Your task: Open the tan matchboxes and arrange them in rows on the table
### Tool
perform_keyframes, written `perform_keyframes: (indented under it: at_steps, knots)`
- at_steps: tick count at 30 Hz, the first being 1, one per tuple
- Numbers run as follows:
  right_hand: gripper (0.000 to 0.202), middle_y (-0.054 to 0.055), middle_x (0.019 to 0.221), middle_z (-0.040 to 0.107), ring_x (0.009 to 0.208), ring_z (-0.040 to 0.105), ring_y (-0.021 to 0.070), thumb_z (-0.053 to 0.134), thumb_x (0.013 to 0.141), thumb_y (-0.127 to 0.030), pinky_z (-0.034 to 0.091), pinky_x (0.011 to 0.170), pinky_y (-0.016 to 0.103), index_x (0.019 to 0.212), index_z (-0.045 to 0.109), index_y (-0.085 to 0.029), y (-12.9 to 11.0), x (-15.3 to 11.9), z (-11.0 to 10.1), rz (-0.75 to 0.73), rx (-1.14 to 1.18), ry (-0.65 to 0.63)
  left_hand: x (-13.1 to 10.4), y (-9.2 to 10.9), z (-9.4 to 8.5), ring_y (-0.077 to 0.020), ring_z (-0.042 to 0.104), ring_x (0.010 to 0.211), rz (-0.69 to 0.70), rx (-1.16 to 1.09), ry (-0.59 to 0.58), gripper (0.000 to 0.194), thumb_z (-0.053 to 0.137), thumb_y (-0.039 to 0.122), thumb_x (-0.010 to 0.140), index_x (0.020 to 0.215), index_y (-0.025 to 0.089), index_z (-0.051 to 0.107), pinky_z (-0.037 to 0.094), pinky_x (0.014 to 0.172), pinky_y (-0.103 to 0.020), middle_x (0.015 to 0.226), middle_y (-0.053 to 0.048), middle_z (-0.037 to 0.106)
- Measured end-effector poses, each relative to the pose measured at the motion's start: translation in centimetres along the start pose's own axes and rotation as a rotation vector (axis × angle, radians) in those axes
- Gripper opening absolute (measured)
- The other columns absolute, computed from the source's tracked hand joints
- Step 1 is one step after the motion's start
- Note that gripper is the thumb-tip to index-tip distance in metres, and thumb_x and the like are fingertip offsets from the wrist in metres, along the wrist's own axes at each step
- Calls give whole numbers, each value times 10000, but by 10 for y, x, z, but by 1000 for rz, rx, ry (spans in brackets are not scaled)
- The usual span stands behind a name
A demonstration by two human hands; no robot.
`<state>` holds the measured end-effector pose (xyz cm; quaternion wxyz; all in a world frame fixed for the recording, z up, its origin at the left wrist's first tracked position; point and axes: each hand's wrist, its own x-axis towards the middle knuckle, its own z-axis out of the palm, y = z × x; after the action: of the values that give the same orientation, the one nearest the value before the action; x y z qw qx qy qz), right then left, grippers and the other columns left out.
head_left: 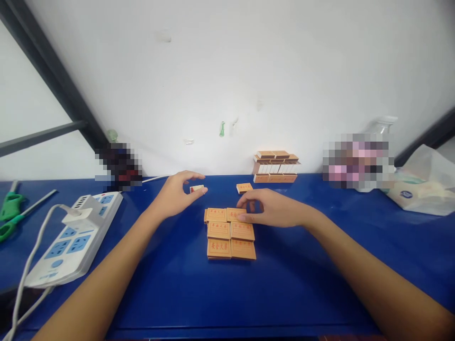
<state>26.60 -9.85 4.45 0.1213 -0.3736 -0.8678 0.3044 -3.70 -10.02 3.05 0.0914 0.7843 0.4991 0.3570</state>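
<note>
Several orange matchboxes with red print lie in a two-column block on the blue table; one matchbox (218,248) is at its near left. My right hand (273,208) has curled fingers and thumb at the far and near sides of the far-right matchbox (232,213), partly covering it. My left hand (179,192) is open, its thumb and fingers apart. Beyond its thumb is a small pale box with red marks (195,188), partly hidden. A single matchbox (244,187) lies just past my right fingers.
Against the wall stands a stacked structure of matchboxes (276,178), some on edge. A white power strip (81,246) with cables and green-handled scissors (13,206) lie at left. A tissue pack (423,189) and blurred items are at right.
</note>
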Motion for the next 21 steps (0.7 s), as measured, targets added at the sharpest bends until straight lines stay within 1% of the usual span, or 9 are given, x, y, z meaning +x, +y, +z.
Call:
perform_keyframes:
  at_steps: [2,4,7,9,12,14,16,18,21]
  knots:
    - [405,67,977,729,824,631,180,699,883,-552,483,705,318,1045,751,-184,2,-1,3,-10,45,-9,-6,19,6,-197,718,902,33,-56,28,222,709,390,913,1063,237,768,576,802,-334,1016,-30,787]
    - [415,61,938,719,816,623,177,695,887,-558,480,710,317,1048,747,-179,3,2,4,-16,97,-7,-13,31,13,-178,711,863,90,-91,18,141,712,344,919,992,245,781,566,774,-315,942,-14,784]
    - [443,54,913,698,823,611,175,700,883,-557,477,716,314,1100,728,-172,4,6,3,8,195,10,-19,37,23,-167,707,849,106,-159,10,110,719,314,919,975,241,779,565,769,-310,932,-11,785]
    - [426,44,881,681,772,593,159,682,896,-563,460,661,299,1050,712,-168,4,7,2,55,284,29,-21,38,27,-169,711,865,92,-202,20,150,733,324,911,1028,239,770,573,777,-315,976,-17,788]
    - [417,11,790,634,633,538,118,660,909,-589,419,565,275,918,660,-172,4,9,2,116,425,102,-22,41,28,-182,702,962,123,-200,32,328,757,339,894,1210,259,720,580,840,-341,1126,-30,770]
    - [425,-6,760,613,574,512,95,669,905,-598,418,548,269,888,643,-175,3,11,7,112,511,168,-22,43,28,-196,684,1029,172,-154,30,434,770,340,883,1302,276,674,573,897,-368,1205,-38,741]
    - [430,-7,775,624,545,515,84,678,900,-605,435,539,266,882,632,-178,1,15,16,101,615,229,-23,44,29,-213,673,1070,210,-113,24,498,796,362,861,1330,277,655,561,944,-397,1230,-48,726]
    - [435,-3,799,639,539,535,83,690,891,-611,470,539,267,880,610,-184,-3,19,26,90,713,286,-23,45,30,-227,673,1065,229,-85,19,501,817,387,842,1303,260,667,555,952,-416,1192,-56,736]
    - [452,12,841,645,601,587,110,707,869,-624,523,545,272,927,588,-192,-11,23,40,56,799,387,-24,44,32,-218,683,977,239,-62,44,362,803,363,860,1187,242,710,554,898,-408,1083,-44,761]
